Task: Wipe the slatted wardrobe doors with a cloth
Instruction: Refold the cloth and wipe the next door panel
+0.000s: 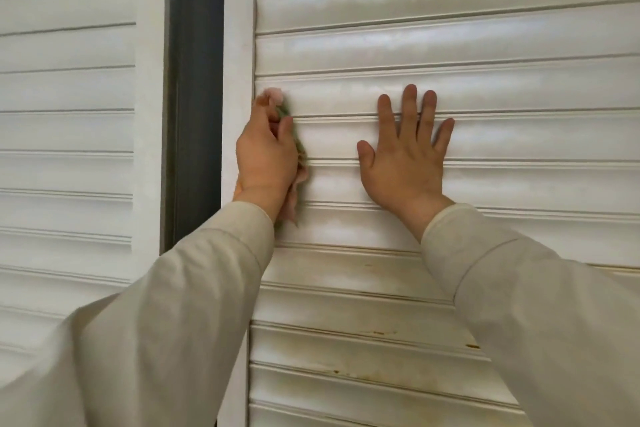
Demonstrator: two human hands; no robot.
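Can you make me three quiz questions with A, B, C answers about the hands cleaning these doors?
1. Where is the cloth? A on the floor B in the left hand C on the right hand's sleeve
2. What colour are the slatted doors? A white B blue C black
3. How does the right hand lie? A in a fist B flat, fingers spread C holding a brush

Answers: 1 B, the left hand grips it by the right door's left edge. 2 A, all slats are white. 3 B, its palm rests flat on the slats.
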